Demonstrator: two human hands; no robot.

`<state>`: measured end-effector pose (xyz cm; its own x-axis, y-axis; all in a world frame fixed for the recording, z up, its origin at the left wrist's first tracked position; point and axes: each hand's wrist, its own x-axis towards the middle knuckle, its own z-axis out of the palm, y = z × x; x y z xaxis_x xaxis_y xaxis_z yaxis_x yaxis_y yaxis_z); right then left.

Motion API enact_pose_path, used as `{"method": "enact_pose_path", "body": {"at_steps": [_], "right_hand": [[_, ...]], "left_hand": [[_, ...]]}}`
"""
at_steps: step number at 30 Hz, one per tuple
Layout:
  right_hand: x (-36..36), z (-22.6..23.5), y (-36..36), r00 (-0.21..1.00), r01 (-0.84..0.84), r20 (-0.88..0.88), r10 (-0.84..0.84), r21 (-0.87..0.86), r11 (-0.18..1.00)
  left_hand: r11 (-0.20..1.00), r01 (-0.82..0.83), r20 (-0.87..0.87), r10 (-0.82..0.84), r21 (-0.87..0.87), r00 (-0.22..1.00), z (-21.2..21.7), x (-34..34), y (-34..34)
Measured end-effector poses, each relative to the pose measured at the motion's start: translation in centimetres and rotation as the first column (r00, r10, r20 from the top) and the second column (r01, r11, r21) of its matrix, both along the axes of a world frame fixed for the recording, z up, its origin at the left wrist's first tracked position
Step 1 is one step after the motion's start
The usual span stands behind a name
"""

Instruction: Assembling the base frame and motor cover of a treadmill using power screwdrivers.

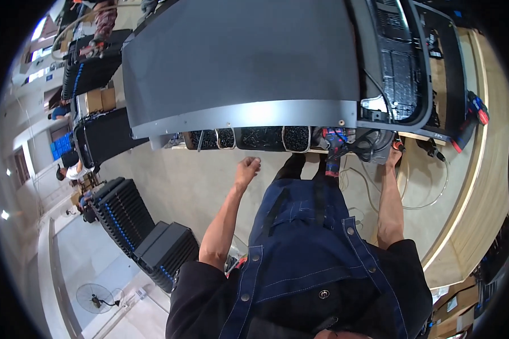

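Note:
A large dark flat panel (243,62) with a silver front edge (254,114) lies in front of me, next to a black frame with a moulded tray (400,79). My left hand (247,170) hovers just short of the bins, fingers curled into a pinch; whatever they hold is too small to make out. On the right, my right hand (393,157) is closed around a red-and-black tool (398,146), mostly hidden by the fingers. Several bins of small black screws (297,138) sit under the silver edge. Beside them stands a cordless driver (333,150).
Another red-and-blue cordless driver (473,120) lies on the wooden bench edge (472,186) at right. Coiled black cable (373,146) and a thin hose (430,203) hang near my right hand. Stacked black panels (124,217) stand at left. Other people work at far left.

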<state>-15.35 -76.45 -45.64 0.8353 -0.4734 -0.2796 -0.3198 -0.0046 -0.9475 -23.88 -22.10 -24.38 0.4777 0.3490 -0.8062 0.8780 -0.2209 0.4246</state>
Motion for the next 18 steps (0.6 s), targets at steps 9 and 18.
{"method": "enact_pose_path", "body": {"at_steps": [9, 18], "right_hand": [[0.7, 12.6, 2.3, 0.991, 0.093, -0.087, -0.105, -0.138, 0.986], [-9.4, 30.6, 7.0, 0.968, 0.249, -0.039, -0.246, 0.235, 0.940]], "left_hand": [[0.677, 0.364, 0.036, -0.500, 0.639, 0.865, -7.6, 4.9, 3.5], [0.747, 0.476, 0.117, -0.584, 0.464, 0.803, -10.1, 6.4, 3.8]]}}
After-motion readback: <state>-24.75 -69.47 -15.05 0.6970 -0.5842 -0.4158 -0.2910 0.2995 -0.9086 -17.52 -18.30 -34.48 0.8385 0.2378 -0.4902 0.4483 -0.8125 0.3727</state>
